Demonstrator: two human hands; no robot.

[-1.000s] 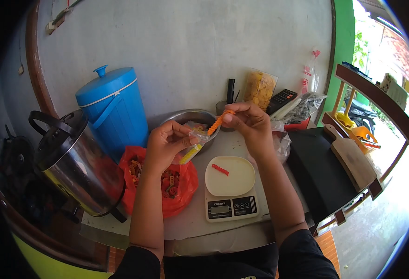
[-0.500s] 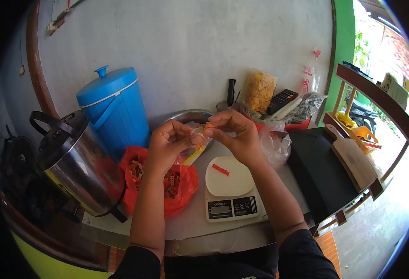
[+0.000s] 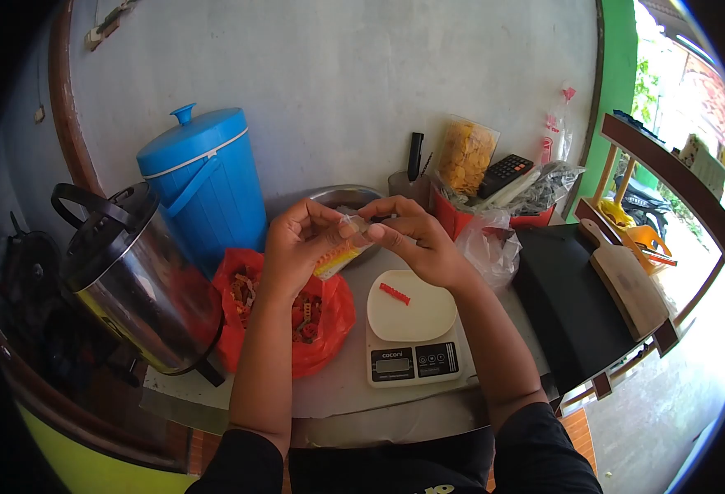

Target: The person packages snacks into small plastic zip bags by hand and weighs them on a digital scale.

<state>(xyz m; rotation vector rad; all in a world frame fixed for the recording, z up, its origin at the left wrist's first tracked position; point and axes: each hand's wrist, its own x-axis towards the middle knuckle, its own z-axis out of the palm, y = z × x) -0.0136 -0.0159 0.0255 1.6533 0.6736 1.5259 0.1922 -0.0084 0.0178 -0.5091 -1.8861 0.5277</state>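
Note:
Between both hands hangs a small clear plastic bag (image 3: 337, 260) with yellow and orange pieces inside. My left hand (image 3: 303, 245) pinches its top edge from the left. From the other side, my right hand (image 3: 412, 240) pinches the same top edge, fingertips close to the left ones. Below the hands stands a white kitchen scale (image 3: 412, 321), with one red crinkled strip (image 3: 395, 294) on its pan. A red plastic bag (image 3: 335, 346) full of red, orange and brown pieces sits beneath my left forearm, which partly covers it.
At the left stand a steel electric pot (image 3: 132, 288) and a blue drinks cooler (image 3: 206, 198). A steel bowl (image 3: 338, 196) is behind the hands. To the right are a tub of yellow chips (image 3: 466, 158), a calculator (image 3: 506, 174) and a wooden cutting board (image 3: 629, 280).
The orange piece at my right fingertips no longer shows there. Both hands now pinch the small bag's top, with its coloured contents hanging lower left. The view has shifted slightly.

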